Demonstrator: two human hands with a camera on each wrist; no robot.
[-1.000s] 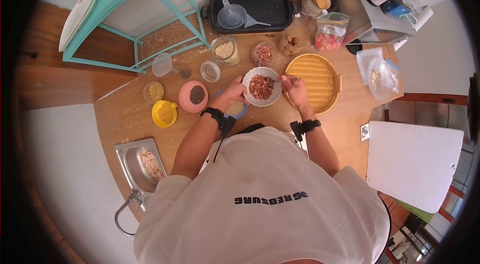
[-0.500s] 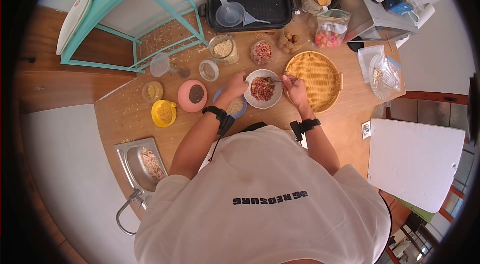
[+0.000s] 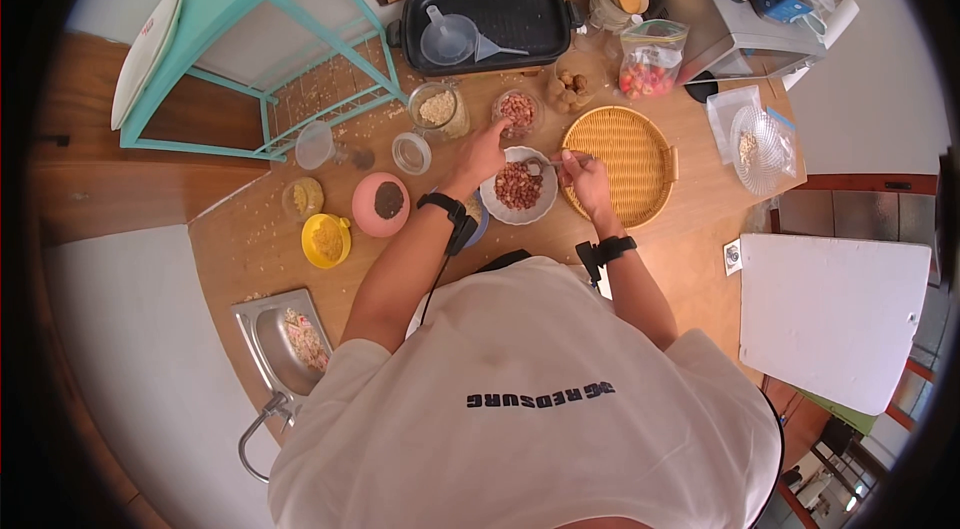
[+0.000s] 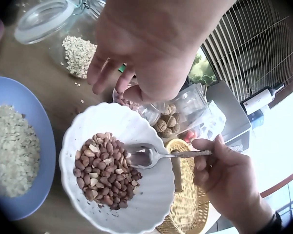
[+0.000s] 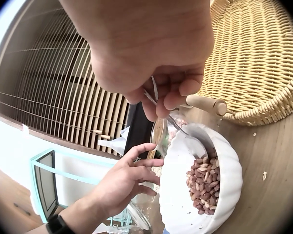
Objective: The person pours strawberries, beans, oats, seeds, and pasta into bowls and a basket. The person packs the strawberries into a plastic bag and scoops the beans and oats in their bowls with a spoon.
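A white scalloped bowl [image 4: 154, 197] stands in front of the person, with reddish-skinned peanuts [image 4: 105, 170] heaped in it. Between thumb and fingers the right hand [image 3: 587, 181] pinches a metal spoon [image 4: 146, 157] by its handle, and the spoon's head lies inside the bowl by the peanuts. Away from the bowl's rim, the left hand [image 3: 483, 157] reaches forward with loosely spread fingers and holds nothing. Its fingertips are close to a clear container of peanuts [image 3: 518, 111] behind the bowl.
Right of the bowl lies a round wicker tray [image 3: 625, 169]. A blue plate of oats [image 4: 39, 146] sits to the left, partly under the left forearm. Behind stand an open glass jar of oats [image 3: 437, 109], a walnut container [image 3: 570, 89] and a black pan [image 3: 545, 14].
The left hand has let go of the bowl's rim and moved forward toward the peanut container. The right hand stays at the bowl with the spoon.
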